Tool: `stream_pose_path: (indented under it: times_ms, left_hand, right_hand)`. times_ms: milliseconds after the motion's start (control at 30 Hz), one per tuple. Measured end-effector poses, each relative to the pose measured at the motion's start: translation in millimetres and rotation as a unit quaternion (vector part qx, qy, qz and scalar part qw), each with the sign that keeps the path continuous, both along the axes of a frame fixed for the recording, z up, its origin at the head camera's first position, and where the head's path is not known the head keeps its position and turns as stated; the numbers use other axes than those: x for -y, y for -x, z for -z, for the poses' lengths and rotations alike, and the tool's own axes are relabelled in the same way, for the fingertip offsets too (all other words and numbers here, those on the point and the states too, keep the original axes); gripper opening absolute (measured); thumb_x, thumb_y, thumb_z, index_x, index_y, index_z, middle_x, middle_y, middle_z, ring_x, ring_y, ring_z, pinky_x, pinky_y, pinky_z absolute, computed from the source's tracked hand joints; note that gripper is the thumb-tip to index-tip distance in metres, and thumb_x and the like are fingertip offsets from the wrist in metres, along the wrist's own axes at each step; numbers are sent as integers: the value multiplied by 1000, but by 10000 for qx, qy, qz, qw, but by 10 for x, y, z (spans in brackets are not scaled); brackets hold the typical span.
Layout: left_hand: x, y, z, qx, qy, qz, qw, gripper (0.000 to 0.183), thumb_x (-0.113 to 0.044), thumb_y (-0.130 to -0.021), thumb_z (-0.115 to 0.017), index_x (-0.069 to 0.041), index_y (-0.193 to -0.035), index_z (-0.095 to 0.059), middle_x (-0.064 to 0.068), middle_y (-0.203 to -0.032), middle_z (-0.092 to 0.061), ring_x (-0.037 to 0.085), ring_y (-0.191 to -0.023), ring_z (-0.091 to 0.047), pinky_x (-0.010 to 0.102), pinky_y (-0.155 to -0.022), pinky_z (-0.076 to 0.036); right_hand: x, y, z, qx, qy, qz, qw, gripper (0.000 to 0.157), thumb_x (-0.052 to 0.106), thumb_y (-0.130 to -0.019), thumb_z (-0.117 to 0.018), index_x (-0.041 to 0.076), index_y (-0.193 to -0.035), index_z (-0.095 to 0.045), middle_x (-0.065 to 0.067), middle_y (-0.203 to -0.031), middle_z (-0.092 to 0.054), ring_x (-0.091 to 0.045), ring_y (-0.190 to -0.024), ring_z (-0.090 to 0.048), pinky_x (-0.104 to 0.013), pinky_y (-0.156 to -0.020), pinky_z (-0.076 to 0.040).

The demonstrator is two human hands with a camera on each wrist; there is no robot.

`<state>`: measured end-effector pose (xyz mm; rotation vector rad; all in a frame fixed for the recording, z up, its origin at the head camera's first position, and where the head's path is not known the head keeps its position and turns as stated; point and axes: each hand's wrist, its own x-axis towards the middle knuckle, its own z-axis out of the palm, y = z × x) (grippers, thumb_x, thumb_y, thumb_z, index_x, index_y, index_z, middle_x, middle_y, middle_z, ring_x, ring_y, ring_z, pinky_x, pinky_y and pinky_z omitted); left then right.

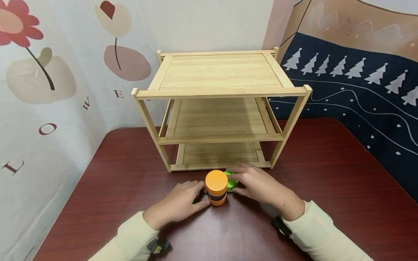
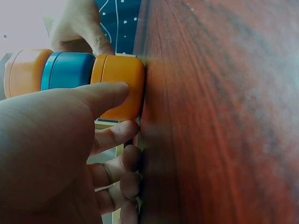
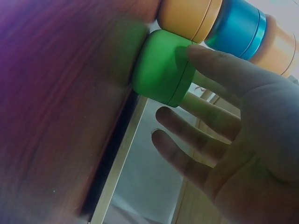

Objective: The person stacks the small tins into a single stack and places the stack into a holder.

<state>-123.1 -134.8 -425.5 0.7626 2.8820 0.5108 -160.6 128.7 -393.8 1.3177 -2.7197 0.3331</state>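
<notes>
Stack of lidded jars [image 1: 216, 182], upright on table [image 1: 98, 181]: upper orange jar [image 2: 29, 70], blue jar [image 2: 70, 70], lower orange jar [image 2: 131, 70], the last between left hand [image 1: 180, 200] thumb and forefinger; right hand [image 1: 259, 183] grips green jar [image 3: 160, 65] just beside, which, if knocked sideways, could topple the stack.

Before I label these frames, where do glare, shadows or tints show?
Head: soft glare on the table, shadow on the middle shelf; left wrist: whitish glare at right; right wrist: purplish cast at left, green reflection beside the green jar.
</notes>
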Motion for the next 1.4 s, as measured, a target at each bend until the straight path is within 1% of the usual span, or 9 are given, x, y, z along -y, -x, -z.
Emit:
stream_pose_path:
  times_ms: [133, 433, 867, 1133, 1400]
  left_hand:
    - [-2, -1, -12, -26, -14, -1, 10000, 28, -42, -93, -67, -20, -108, -59, -9, -79, -50, 11, -77, -47, 35, -71, -39]
    - [-5, 1, -10, 78, 29, -25, 10000, 29, -43, -94, -67, -20, -109, -59, -9, -79, -50, 11, -78, -48, 37, -74, -40]
    - [-6, -4, -14, 19, 29, -8, 10000, 29, -43, -93, -68, -20, -108, -59, -9, -79, -49, 11, -77, -48, 36, -72, -40]
    - [-6, -8, -14, -37, 26, -6, 10000, 28, -42, -93, -68, -19, -107, -59, -9, -80, -50, 11, -79, -48, 36, -73, -41]
    - [-4, -11, -12, -7, 41, -18, 10000, 29, -43, -93, -67, -19, -107, -59, -9, -80, -49, 11, -78, -48, 36, -73, -40]
  right_hand:
    - [4, -4, -12, 40, -25, 47, 10000, 39, 22, -83, -83, 10, -118, -73, -11, -131, -66, -28, -117, -65, -41, -93, -55]
    - [11, 5, -14, 105, 32, 13, 9999, 38, 21, -82, -84, 9, -116, -74, -11, -128, -67, -26, -114, -67, -39, -91, -56]
    - [13, 2, -13, 161, 69, 40, 9998, 35, 20, -81, -84, 10, -113, -75, -11, -126, -69, -26, -113, -68, -38, -88, -57]
    - [19, 1, -18, 150, 61, 50, 9999, 35, 20, -81, -84, 10, -113, -76, -11, -126, -69, -26, -112, -68, -38, -88, -57]
    - [18, -2, -20, 183, 78, 85, 9998, 34, 19, -81, -84, 10, -113, -76, -14, -128, -68, -27, -112, -68, -39, -87, -57]
